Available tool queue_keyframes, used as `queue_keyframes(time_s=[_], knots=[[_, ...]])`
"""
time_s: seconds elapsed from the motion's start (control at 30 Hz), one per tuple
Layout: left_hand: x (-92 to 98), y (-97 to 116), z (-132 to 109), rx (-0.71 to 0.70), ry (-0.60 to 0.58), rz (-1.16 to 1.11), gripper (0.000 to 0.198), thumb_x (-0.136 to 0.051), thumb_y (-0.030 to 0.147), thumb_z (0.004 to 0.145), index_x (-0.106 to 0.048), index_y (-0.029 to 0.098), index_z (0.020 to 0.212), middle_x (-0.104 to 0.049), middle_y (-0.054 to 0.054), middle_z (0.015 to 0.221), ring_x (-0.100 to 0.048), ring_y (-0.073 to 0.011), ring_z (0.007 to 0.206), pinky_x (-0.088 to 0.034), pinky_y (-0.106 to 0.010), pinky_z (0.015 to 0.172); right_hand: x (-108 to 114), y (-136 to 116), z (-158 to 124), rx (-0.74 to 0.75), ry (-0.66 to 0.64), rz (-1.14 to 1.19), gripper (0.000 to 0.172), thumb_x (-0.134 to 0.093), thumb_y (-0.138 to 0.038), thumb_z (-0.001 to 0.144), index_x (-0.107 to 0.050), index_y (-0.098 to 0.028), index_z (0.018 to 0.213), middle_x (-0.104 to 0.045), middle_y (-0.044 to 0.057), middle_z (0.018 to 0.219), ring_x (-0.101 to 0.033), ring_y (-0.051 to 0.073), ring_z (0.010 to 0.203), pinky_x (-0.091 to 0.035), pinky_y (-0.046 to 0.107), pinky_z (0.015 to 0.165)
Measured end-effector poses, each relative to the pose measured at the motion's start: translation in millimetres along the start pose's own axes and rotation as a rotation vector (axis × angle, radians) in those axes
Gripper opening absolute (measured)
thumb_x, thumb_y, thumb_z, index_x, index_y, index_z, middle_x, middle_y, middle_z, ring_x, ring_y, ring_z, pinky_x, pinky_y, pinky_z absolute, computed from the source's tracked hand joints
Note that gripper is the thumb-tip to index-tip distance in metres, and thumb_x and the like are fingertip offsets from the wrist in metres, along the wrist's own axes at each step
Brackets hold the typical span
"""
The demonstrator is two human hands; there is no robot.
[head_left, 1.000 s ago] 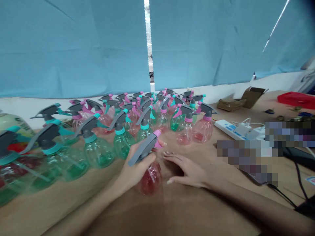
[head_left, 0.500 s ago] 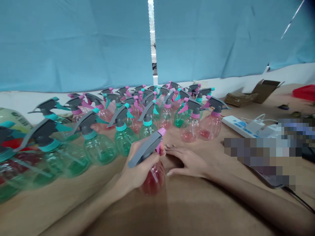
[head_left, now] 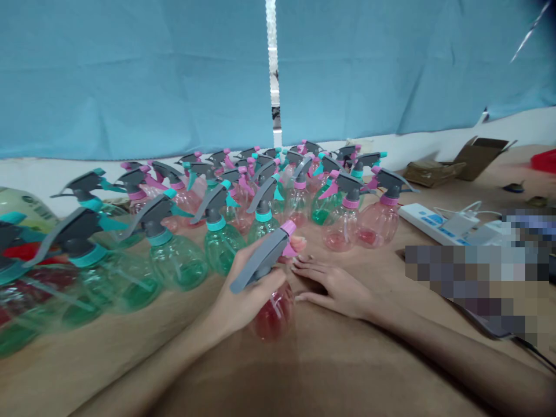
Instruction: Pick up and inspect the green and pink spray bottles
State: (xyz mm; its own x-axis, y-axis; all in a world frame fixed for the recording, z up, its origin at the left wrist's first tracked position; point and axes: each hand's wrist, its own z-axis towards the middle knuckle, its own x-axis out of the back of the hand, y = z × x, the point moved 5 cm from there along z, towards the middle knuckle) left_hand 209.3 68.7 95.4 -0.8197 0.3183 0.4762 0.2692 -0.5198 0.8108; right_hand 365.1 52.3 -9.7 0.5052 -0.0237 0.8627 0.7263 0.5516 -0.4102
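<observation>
Holding the red bottle [head_left: 273, 317] over the worktop [head_left: 347, 370], the left grip [head_left: 284, 267] is wrapping its neck snugly; the right grip [head_left: 341, 288] is lying loosely open. Light, smooth plastic is probably favouring neck holds.

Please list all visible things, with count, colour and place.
held bottle: one, red, front centre
green bottles: several, green, left, centre
pink bottles: several, pink, left, centre
container: one, pale green, left edge
power strip: one, white-blue, right
plugs: apparently two, white, right
cartons: two, brown, back right
small parts: two, dark, right
red object: one, red, right edge
pixelated items: unclear, mixed colours, right
cord: one, black, right
curtain: count unclear, blue, back
wall: one, white, below curtain
table: one, brown, below
left hand: one, bare, around held bottle
right hand: one, bare, beside it
</observation>
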Motion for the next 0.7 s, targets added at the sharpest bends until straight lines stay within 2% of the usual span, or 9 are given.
queue_keyframes(time_s=[0.13,0.23,0.37,0.7], knots=[[-1.1,0.3,-0.5,0.002,0.016,-0.068,0.022,-0.049,0.017,0.071,-0.060,0.023,0.089,-0.061,0.002,0.074,-0.057,-0.0136,0.062,-0.048,-0.026,0.059,-0.9,-0.3,-0.7,0.004,0.008,0.001,0.058,-0.045,-0.052,0.088,-0.043,-0.018,0.135,-0.045,0.009,0.138,-0.038,0.022,0.130,-0.031,0.043,0.108],[-3.2,-1.1,-0.7,0.029,-0.012,-0.125,0.023,-0.050,0.016,0.072,-0.059,0.022,0.092,-0.065,0.000,0.083,-0.062,-0.0162,0.075,-0.051,-0.028,0.068,-1.1,-0.7,-2.5,-0.006,0.004,-0.009,0.057,-0.043,-0.051,0.089,-0.041,-0.019,0.136,-0.043,0.008,0.139,-0.035,0.022,0.131,-0.030,0.044,0.109],[-3.1,-4.6,-0.5,0.054,-0.020,-0.114,0.016,-0.051,0.014,0.070,-0.057,0.021,0.084,-0.064,0.001,0.078,-0.062,-0.0169,0.076,-0.050,-0.028,0.067,-2.0,-0.9,-4.9,-0.030,-0.025,-0.035,0.057,-0.040,-0.050,0.090,-0.038,-0.019,0.138,-0.040,0.007,0.141,-0.031,0.021,0.133,-0.026,0.043,0.111],[-2.2,-1.6,0.9,0.063,-0.023,-0.083,0.015,-0.052,0.020,0.070,-0.056,0.021,0.085,-0.060,0.001,0.076,-0.058,-0.0164,0.074,-0.047,-0.027,0.065,-2.2,0.1,-6.1,-0.030,-0.001,-0.011,0.055,-0.042,-0.050,0.090,-0.038,-0.022,0.137,-0.041,0.007,0.141,-0.032,0.022,0.133,-0.027,0.045,0.110]])
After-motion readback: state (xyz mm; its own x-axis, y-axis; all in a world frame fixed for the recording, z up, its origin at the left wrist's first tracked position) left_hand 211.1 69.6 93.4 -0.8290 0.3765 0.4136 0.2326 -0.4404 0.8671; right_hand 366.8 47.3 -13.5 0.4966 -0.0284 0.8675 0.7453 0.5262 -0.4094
